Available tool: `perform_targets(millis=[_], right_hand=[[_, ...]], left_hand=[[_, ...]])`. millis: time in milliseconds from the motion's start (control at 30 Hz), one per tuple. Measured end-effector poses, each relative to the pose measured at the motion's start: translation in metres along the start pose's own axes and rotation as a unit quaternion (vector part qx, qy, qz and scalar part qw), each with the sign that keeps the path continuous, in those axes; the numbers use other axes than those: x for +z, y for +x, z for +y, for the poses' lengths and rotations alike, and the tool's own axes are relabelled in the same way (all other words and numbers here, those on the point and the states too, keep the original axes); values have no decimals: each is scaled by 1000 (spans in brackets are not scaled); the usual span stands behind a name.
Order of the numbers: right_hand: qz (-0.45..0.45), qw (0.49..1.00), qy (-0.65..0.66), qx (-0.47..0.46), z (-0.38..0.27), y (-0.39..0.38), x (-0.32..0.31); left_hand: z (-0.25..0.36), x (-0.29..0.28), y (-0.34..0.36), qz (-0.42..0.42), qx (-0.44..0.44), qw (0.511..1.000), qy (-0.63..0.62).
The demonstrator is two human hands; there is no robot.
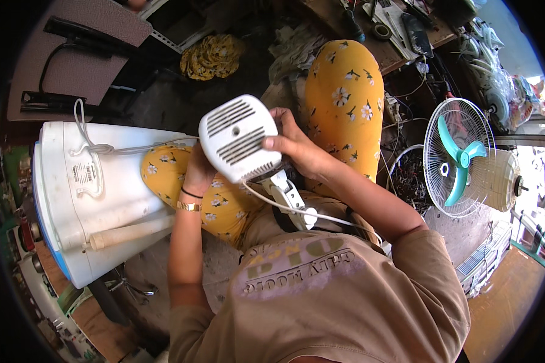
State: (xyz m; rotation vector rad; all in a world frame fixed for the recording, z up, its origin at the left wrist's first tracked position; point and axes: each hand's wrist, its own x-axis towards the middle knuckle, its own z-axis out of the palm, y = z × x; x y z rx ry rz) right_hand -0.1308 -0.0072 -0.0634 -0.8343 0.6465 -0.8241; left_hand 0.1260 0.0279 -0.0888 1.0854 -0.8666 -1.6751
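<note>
A white fan motor housing (239,139) with slotted vents and a central hole is held up over my lap, its vented face toward me. My right hand (292,142) grips its right edge, thumb on the face and fingers behind. At its lower left, my left hand (200,168) holds the other side; its fingers are mostly hidden behind the housing. Just below sits a white jointed bracket (287,198), apparently attached to the housing. From the housing's lower edge a thin white cord (333,219) runs right across my shirt.
To my left a white washing-machine-like plastic body (112,160) lies with a looped grey cord (103,147). At right stands a fan with teal blades (460,156). Ahead is a cluttered workbench (375,51) with tape and a phone. A yellow floral cloth (213,57) lies on the floor.
</note>
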Motion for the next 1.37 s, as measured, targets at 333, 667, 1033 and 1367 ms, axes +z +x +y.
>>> perform_targets(millis=[333,667,1033,1367], right_hand=[[4,989,-138,-45,14,-14,7],[-39,994,-98,30,73,-61,-30],[105,901,-400,-128,62,-54,-14],[94,898,-420,-93,70,-54,-23]], left_hand=[[-7,-30,10,-138,-36,980,-142],[6,-20,1,-142,-39,983,-114],[44,37,27,-141,1,984,105],[34,28,41,-161,-90,981,-55]])
